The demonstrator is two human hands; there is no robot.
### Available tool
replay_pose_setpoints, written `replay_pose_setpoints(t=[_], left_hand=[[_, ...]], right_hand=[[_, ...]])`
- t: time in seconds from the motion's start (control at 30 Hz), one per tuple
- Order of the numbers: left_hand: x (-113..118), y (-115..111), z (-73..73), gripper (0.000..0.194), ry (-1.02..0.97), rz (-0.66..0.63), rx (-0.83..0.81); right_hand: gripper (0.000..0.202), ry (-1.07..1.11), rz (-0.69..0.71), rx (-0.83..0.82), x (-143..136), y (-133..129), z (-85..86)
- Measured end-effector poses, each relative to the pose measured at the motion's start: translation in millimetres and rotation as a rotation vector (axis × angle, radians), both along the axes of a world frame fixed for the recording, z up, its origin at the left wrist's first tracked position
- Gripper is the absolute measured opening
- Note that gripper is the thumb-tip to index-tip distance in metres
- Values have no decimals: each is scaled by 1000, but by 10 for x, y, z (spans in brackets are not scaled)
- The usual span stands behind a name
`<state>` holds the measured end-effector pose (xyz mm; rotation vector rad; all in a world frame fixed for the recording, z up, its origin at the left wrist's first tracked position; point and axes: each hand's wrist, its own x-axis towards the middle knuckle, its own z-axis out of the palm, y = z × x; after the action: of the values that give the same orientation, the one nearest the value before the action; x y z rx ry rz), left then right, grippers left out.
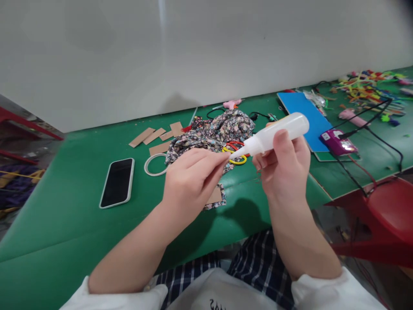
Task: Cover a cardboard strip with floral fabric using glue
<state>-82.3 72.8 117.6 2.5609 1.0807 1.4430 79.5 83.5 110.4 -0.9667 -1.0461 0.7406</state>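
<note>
the person's right grip (287,168) held a white bottle (279,132), its nozzle (238,152) meeting the left grip (190,176) (whether pinched there, one couldn't tell), over the green desk (71,219).

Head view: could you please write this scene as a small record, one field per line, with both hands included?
Left hand: fingers at the nozzle tip; whether they pinch it is unclear
Right hand: grips a translucent white squeeze bottle, nozzle toward left hand
Beyond hands: floral fabric, yellow scissor handle
Left of fabric: smartphone, white tape roll
Surface: green table
</note>
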Motion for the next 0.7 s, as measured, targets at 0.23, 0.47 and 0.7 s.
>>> replay_pose_setpoints(t=[0.23,0.47,0.7], left_hand=[[-8,-10,32,14,3,14,-4],[12,-6,23,9,-36,80,47],[34,6,9,10,-35,122,112]], right_hand=[[30,202,156,-89,0,59,-16],[36,150,214,-140,0,78,-32],[36,176,225,-170,-19,99,-52]])
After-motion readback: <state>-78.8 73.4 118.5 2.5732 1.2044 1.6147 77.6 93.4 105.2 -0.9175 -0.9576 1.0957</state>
